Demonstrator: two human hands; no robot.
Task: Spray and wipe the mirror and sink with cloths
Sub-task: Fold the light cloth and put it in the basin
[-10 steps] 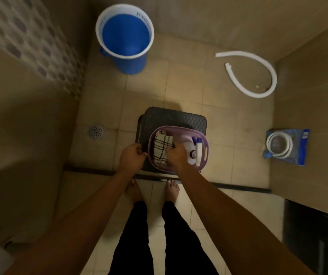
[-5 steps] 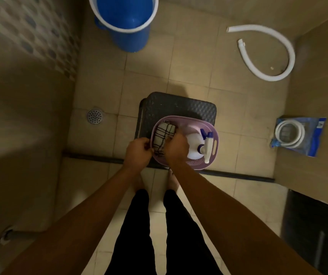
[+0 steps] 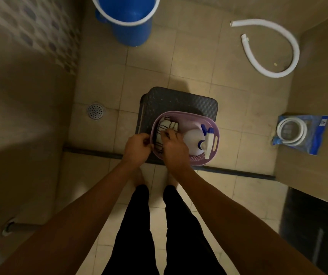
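Observation:
A purple basket (image 3: 185, 114) rests on a dark stool (image 3: 179, 100) on the tiled floor. Inside it, on the left, lie folded white cloths with dark checks (image 3: 168, 125). On the right lies a white spray bottle with a blue trigger (image 3: 194, 138). My left hand (image 3: 137, 147) curls around the basket's left rim. My right hand (image 3: 174, 147) reaches into the basket, its fingers pinching the top cloth. The mirror and the sink are out of view.
A blue bucket (image 3: 131, 26) stands at the far wall. A white hose (image 3: 290, 48) curls on the floor at the back right, and a packaged hose (image 3: 302, 133) leans at the right wall. A floor drain (image 3: 96, 111) sits left of the stool. My bare feet are behind a dark threshold strip (image 3: 91, 150).
My left hand has slid from the stool's edge to the basket's left rim. My right hand has stayed on the cloths, its fingers closing on the top one.

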